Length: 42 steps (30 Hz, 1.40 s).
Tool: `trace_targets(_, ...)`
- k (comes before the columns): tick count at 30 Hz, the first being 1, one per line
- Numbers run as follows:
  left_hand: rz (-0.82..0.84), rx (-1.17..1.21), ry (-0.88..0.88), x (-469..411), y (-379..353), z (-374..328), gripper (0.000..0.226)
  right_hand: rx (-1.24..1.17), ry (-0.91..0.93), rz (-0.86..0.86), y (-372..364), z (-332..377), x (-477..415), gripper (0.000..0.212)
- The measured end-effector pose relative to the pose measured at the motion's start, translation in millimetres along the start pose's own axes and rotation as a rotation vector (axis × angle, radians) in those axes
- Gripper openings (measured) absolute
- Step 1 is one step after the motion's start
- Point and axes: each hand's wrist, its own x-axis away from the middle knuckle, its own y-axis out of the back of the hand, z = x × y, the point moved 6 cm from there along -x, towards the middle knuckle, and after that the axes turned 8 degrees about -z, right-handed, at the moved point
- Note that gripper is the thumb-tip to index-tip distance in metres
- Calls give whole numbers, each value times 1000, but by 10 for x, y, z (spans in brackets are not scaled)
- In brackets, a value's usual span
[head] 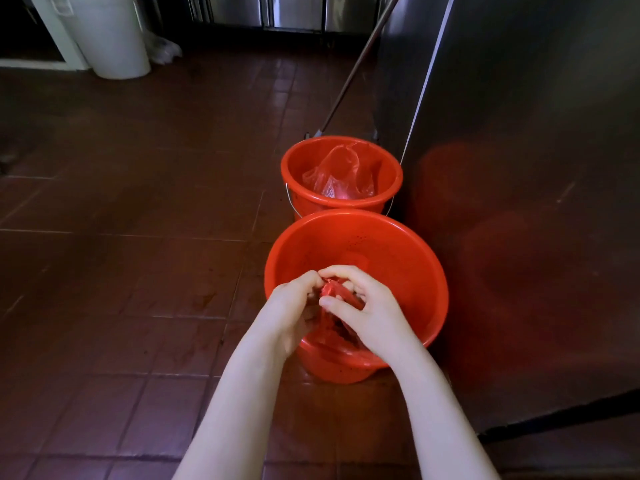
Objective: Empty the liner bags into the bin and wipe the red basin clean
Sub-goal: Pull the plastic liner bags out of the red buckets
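- Our left hand (pixel 294 306) and right hand (pixel 360 306) meet over the near side of the red basin (pixel 398 258); both are closed on a bunched red liner bag (pixel 332 292), fingers curled tight round the gathered plastic.
- The bag's lower part hangs from our grip down toward the basin's near rim. We cannot tell whether anything is still inside it.
- The basin sits on top of what looks like a red bucket (pixel 332 370), of which only the lower wall shows beneath it. Both stand on the brown tiled floor (pixel 121 237), just beside a steel cabinet (pixel 519 168).
- Basin interior: bare apart from the bag in hand, with dark specks scattered over the far wall. We judge it not yet wiped; no cloth is in view.
- Behind the basin stands a second red bucket (pixel 298 195), holding a loose, crumpled red bag (pixel 343 174). Whether that one has been emptied cannot be told.
- A white bin (pixel 114 39) stands well apart at the far left, likely the dumping place.
- Judgement: early to middle stage. One bag is in hand, at least one more waits, and the wiping step is wholly left.
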Motion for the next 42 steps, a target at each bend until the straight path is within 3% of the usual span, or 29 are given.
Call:
trace_targets(3,-7,71,53,-11,-15,39,18,9,29,23,7,-7,-6,28)
trace_targets(7,-46,88,6,-26,16,22,13,-31,15,-73,72,-71,-18,11)
trace_targets(13,-103,-515,-402,56,19,-159,27,47,9,-271,131,-149,-8,13)
trace_targets(16,-72,-582,-420,92,-6,-193,21,154,19,-385,163,-189,-11,11)
trace_targets(18,35,-583,-406,112,-23,-195,10,185,-6,-408,149,-228,-10,7)
trace_targets(21,196,-656,-499,177,-133,-184,26,238,-54,-378,119,-291,-32,6)
trace_targets(24,85,-810,-795,176,-150,-224,50,201,-209,-198,22,-412,-54,9)
trace_targets(27,23,-756,-883,171,-94,-259,52,152,-259,-94,18,-426,-44,20)
trace_targets(33,-175,-597,-779,96,40,-263,45,-101,-249,40,32,-351,-32,17)
trace_targets(36,-166,-516,-645,20,69,-212,42,-182,-243,131,-11,-332,9,34)
trace_targets(38,-111,-378,-520,-20,68,-166,40,-113,-167,70,2,-309,2,41)
trace_targets(42,-28,-162,-403,-11,33,-139,31,-47,-41,-253,155,-268,-35,20)
